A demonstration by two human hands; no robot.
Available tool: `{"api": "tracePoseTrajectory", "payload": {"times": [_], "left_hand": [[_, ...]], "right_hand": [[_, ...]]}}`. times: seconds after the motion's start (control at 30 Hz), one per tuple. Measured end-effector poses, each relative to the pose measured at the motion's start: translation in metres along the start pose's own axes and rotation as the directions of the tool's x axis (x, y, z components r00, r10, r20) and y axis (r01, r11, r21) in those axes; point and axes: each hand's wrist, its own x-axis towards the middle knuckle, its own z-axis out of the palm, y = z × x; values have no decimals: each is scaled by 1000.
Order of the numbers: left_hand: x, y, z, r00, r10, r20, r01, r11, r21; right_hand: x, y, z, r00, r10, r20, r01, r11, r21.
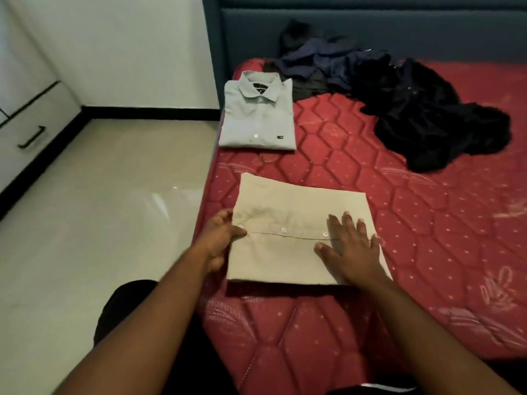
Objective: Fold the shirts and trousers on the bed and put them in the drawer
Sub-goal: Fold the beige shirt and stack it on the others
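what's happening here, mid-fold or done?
A person is folding clothes on the red mattress. The beige shirt lies folded in front of them: the left hand grips its left edge, the right hand presses flat on its right side. A grey shirt is already folded nearer the headboard. The dark clothes lie in an unfolded heap. Nothing is in the drawer yet; it's closed.

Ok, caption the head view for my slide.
Both hands on a folded beige shirt; grey shirt folded, dark clothes waiting.
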Motion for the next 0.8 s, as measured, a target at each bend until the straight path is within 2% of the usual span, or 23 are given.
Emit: {"api": "tracePoseTrajectory", "payload": {"times": [0.13, 0.27, 0.33, 0.37, 0.43, 0.5, 0.53, 0.57, 0.6, 0.67, 0.73, 0.8], "left_hand": [[11, 2, 9, 991, 133, -26, -134, 990, -34], [26, 5, 1, 962, 273, -23, -265, 948, 178], [29, 0, -17, 942, 327, -75, -272, 875, 401], [27, -1, -24, 923, 370, -104, -255, 794, 552], [28, -4, -23, 829, 551, -99, -243, 513, 823], [34, -5, -2, 702, 707, 88, -321, 203, 925], [42, -11, 11, 696, 695, 180, -332, 88, 939], [52, -18, 21, 737, 637, 225, -313, 27, 949], [60, -29, 27, 800, 554, 232, -285, 10, 958], [79, -50, 25, 879, 433, 198, -230, 23, 973], [88, -58, 15, 891, 412, 192, -241, 70, 968], [89, -55, 9, 896, 406, 181, -241, 100, 965]], "right_hand": [[-3, -5, 12, 998, 43, 44, -39, 995, -88], [-2, -15, 10, 993, 102, 53, -97, 991, -92], [-1, -19, 11, 989, 105, 100, -94, 990, -103], [0, -22, 11, 986, 109, 125, -96, 990, -105], [5, -24, 9, 984, 115, 137, -99, 988, -123], [17, -28, 6, 997, 49, 65, -36, 980, -197], [26, -32, 5, 1000, -10, 29, 16, 974, -226], [36, -35, 8, 998, -66, 18, 69, 972, -224], [45, -37, 12, 994, -111, 23, 113, 971, -210], [59, -32, 20, 987, -152, 50, 159, 967, -197], [64, -8, 19, 991, -133, 29, 137, 960, -244], [59, 34, 5, 1000, -19, 7, 20, 958, -285]]}}
